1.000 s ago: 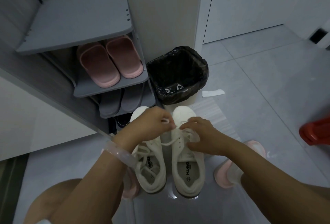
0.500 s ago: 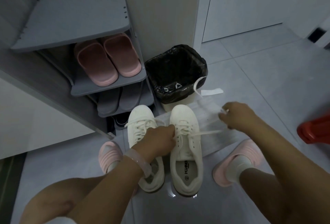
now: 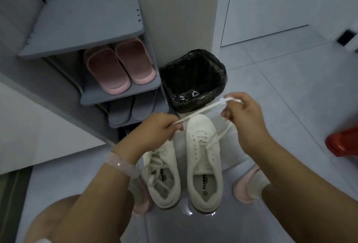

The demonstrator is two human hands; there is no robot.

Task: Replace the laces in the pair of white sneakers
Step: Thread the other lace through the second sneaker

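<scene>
Left hand [image 3: 158, 126] and right hand [image 3: 242, 115] each pinch the white lace [image 3: 201, 110], stretched taut between them, above right sneaker [image 3: 203, 157].

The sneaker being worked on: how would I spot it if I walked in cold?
Find the grey shoe rack and the black-lined bin beside it; two white sneakers stand on the floor in front. It is the right-hand sneaker, nearer the bin. Unlike the left-hand sneaker, its lace runs up out of the eyelets, stretched between the left hand and the right hand.
</scene>
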